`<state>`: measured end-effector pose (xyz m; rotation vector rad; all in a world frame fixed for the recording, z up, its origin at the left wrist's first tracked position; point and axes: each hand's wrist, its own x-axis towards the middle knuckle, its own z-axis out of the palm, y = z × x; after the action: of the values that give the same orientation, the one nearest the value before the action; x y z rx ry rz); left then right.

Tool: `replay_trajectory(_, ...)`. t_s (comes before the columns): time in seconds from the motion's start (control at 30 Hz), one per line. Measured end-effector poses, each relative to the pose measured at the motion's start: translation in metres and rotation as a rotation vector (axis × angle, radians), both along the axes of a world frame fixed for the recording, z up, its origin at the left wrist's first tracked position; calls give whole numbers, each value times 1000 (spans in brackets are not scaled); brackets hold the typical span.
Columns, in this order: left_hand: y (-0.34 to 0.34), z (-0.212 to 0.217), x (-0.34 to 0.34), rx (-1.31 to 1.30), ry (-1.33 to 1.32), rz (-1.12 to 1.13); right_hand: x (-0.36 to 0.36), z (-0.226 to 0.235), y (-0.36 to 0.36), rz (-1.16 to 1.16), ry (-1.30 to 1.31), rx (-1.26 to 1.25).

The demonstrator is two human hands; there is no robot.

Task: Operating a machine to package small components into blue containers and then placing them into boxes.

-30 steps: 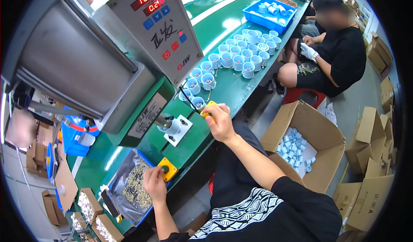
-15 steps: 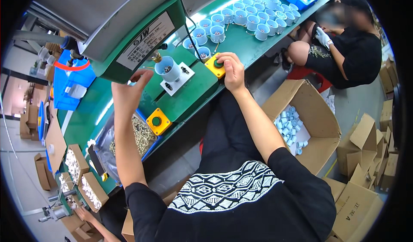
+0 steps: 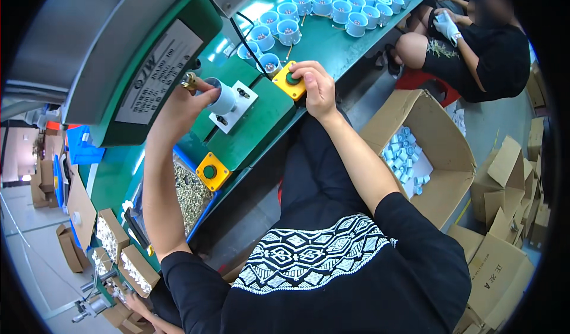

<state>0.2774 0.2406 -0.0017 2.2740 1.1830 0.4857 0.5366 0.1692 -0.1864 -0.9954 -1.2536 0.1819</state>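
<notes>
Boxes of small white parts sit far left by the counter's near edge, with a tray of small metal pieces next to them. Left hand is up at the press fixture, fingers closed round a pale blue cup seated there, thumb and forefinger pinching a small brass piece at the cup's mouth. Step in hand looks like loading: the insert goes into the cup on the fixture. Cup lies on its side, long axis running lower right to upper left, open end toward the machine body. First yellow button box is untouched, below the fixture at the front edge. Right hand rests on the second yellow button box, fingers curled over it, green button just visible; cannot tell if it is pressed. Next move likely calls for the left hand to come clear of the fixture and reach the free button, since both boxes seem needed to cycle the press. More blue cups stand upright in rows further along the counter. Open carton with cups inside sits on the floor to the right. Another person sits at far right.
</notes>
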Motion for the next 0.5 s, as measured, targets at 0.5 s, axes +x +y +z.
replay_trajectory(0.5, 0, 3, -6, -55, -10, 51, 3, -7, 2, 6, -12, 19)
